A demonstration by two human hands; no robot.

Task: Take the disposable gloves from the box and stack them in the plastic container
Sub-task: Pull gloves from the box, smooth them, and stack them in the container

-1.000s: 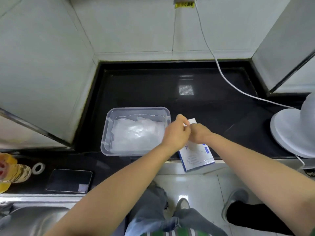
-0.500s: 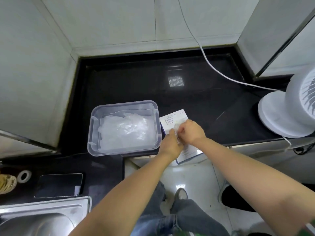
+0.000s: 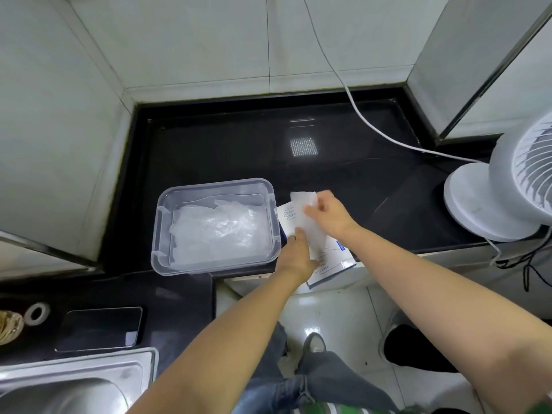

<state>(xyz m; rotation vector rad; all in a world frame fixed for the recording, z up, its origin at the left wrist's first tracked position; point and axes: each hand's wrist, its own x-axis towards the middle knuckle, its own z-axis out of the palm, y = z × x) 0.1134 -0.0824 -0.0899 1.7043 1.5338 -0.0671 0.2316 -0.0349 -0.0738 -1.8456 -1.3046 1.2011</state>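
On the black counter [image 3: 227, 150] a clear plastic container [image 3: 215, 225] stands with a loose pile of translucent gloves [image 3: 218, 228] lying in its bottom. Just beside its right wall lies the white and blue glove box [image 3: 331, 255], its near end jutting past the counter edge. The right hand [image 3: 327, 215] hovers over the far end of the box, its grip pinching a single thin glove [image 3: 306, 216] between thumb and fingertips; the glove hangs down from that pinch toward the box top. The left hand [image 3: 295, 255] rests on the near left part of the box, fingers curled, and seems to nip the lower end of the same glove, though the film is too faint there to be sure. Both hands sit to the right of the container, outside its rim. A white fan [image 3: 501, 189] stands at the far right.
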